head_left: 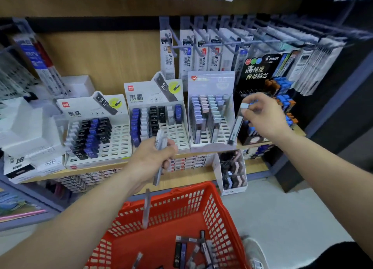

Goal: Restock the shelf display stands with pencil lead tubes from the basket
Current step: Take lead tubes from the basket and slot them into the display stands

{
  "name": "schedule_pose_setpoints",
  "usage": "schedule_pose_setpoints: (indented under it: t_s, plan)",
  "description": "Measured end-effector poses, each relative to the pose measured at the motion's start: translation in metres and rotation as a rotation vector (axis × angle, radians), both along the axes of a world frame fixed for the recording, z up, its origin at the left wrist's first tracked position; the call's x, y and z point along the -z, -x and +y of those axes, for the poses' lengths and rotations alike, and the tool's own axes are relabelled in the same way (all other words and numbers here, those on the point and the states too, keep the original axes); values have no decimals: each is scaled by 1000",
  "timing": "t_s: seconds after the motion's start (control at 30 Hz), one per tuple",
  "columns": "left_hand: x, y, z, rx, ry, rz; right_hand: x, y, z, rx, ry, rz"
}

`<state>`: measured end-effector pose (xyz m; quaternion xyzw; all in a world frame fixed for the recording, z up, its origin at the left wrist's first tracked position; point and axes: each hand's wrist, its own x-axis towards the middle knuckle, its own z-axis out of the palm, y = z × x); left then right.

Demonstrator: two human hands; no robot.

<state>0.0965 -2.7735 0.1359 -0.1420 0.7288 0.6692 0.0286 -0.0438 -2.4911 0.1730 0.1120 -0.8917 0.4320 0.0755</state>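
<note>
My left hand [153, 157] grips a small bundle of grey lead tubes [160, 145] in front of the middle white display stand [157, 99]. One grey tube [146, 209] is in mid-air below that hand, over the red basket [220, 212]. My right hand [264, 115] pinches the cap of a dark lead tube [236, 127], whose lower end is at the right front corner of the pastel display stand [212, 80]. Several loose tubes [191, 250] lie in the basket bottom. The left white display stand [90, 105] holds black and blue tubes.
A black Pilot lead display [260, 68] stands right of the pastel stand. Refill packs hang on hooks [201, 52] above. White boxes [30, 131] are stacked at the left. A small open box [232, 171] of tubes sits on the lower shelf edge.
</note>
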Motion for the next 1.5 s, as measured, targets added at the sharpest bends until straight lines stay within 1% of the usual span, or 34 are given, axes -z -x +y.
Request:
schedule_pose_setpoints:
  t_s: [0.1,0.23,0.43,0.63,0.83,1.0,1.07,1.17,1.27,1.5]
  plan:
    - [1,7,16,-12,-29,5,3,16,7,56,51,32]
    - [4,11,24,-1,-7,8,3,32,-5,70,86,55]
    - [10,11,18,8,-7,29,9,45,-19,20,-77,153]
    - [9,7,19,27,-4,29,6,48,-17,57,-95,201]
    - [10,8,19,33,-42,-49,12,45,-18,-8,-208,140]
    - [12,11,19,39,-40,-26,11,48,-14,-31,-267,133]
    - [12,12,19,37,-34,-21,12,50,-15,-19,-253,142]
    - [10,12,19,45,-28,0,12,54,-22,0,-242,208]
    - [9,8,17,56,-24,12,18,58,-32,-5,-331,244]
    - [6,-1,7,64,-57,17,23,63,-40,-55,-534,223]
